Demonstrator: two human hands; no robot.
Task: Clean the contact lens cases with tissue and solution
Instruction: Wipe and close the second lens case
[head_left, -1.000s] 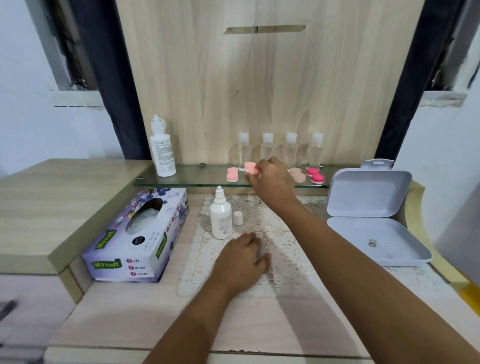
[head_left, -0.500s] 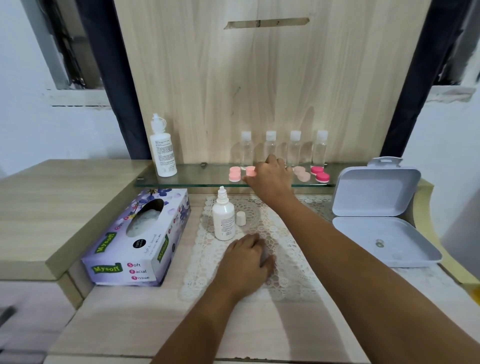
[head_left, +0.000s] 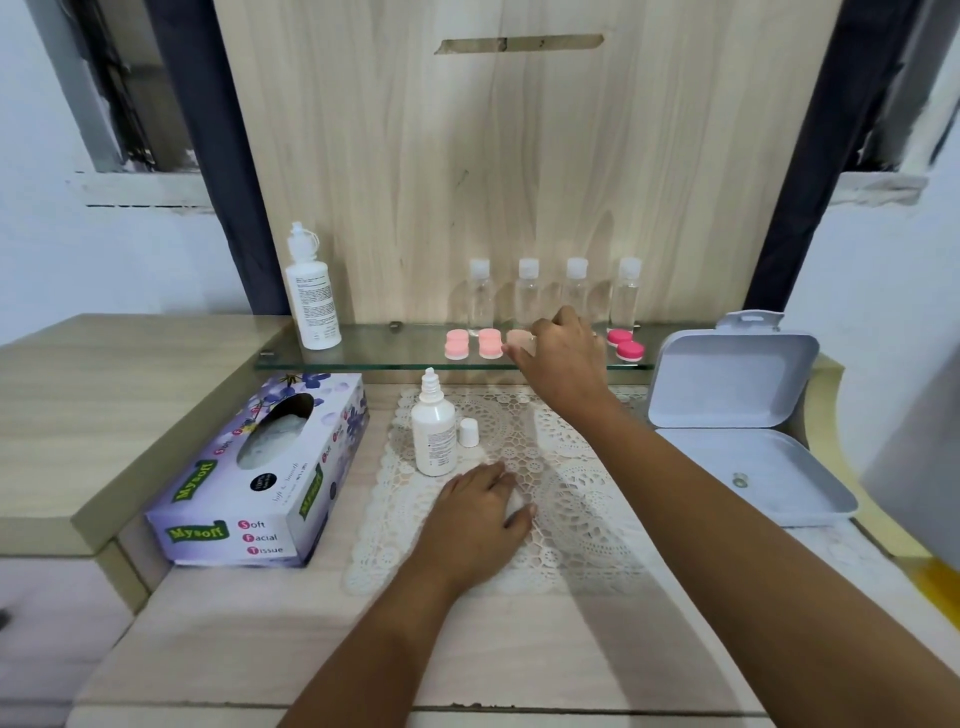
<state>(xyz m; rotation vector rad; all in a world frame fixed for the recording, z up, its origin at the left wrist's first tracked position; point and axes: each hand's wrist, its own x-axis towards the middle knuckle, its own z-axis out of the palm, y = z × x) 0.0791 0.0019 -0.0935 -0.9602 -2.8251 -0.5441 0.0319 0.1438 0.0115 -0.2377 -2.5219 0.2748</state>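
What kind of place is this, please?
Probably a dressing table at home: a glass shelf with contact lens cases and small clear bottles, a tissue box and a lace mat.

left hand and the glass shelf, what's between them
Head view: an uncapped white dropper bottle and its loose cap stand on the lace mat between the left hand and glass shelf.

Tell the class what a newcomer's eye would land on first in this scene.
The right hand stretches to the glass shelf, pinching a peach contact lens case beside the pink cases. Below, the left hand rests on the lace mat beside an uncapped solution bottle, with the purple tissue box to its left.
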